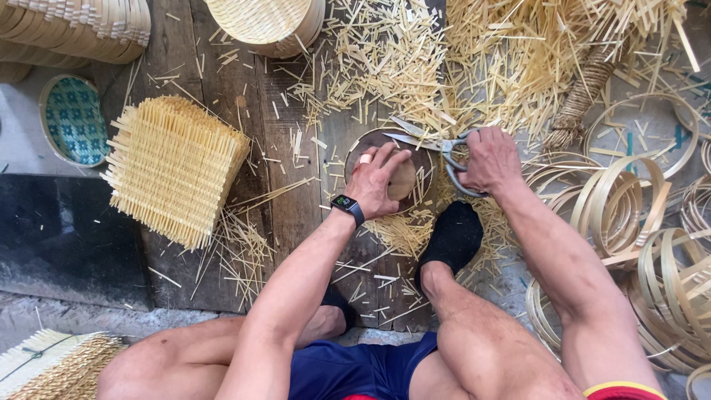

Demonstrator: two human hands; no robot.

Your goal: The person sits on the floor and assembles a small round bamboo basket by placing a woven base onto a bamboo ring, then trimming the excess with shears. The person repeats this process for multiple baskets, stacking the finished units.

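Pale straw-yellow everywhere: the stack of woven mats [174, 167] shows a tight criss-cross weave, and the loose splinters [415, 67] scattered over the dark brown planks [281, 185] match it. The scissors [444, 152] are dull grey metal. A black sock [453, 237] and a black watch [346, 206] with a bright screen. Blue shorts [355, 370], red-and-yellow trim. At the left edge, one basket [72, 121] carries a teal-and-white lattice pattern.
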